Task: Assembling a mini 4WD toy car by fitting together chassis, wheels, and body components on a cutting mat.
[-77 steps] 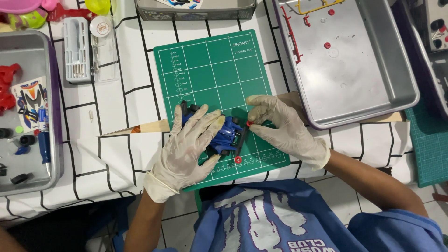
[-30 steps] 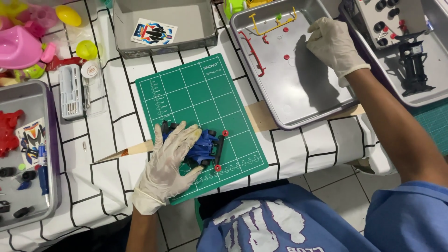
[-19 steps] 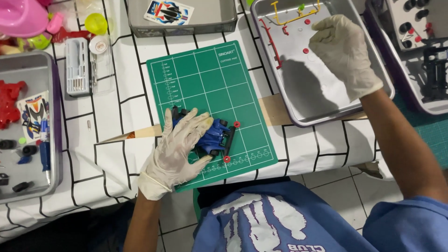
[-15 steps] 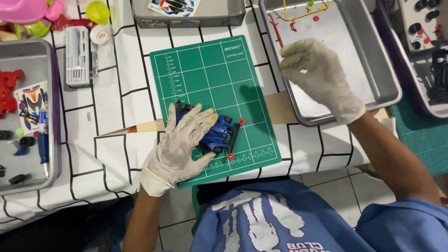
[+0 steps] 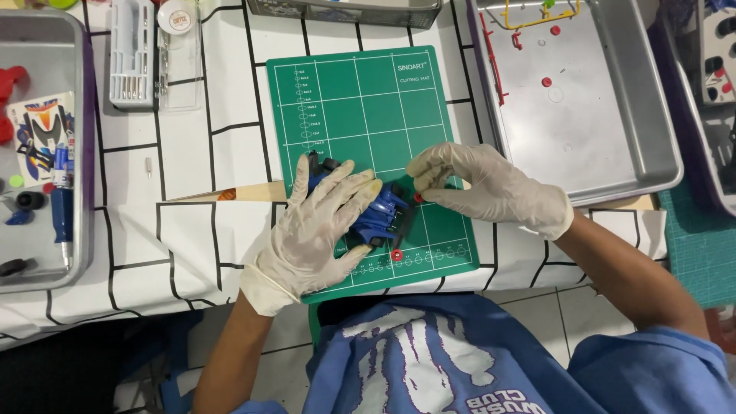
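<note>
Your hands wear thin matt latex gloves; the blue model car (image 5: 381, 217) is glossy plastic, the green cutting mat (image 5: 368, 100) matt rubbery, the tray (image 5: 606, 130) brushed metal

Gloves: thin whitish disposables are being worn on left hand (image 5: 318, 230) and right hand (image 5: 483, 188) | forearms: being left bare | top: blue, pale print being shown
</note>
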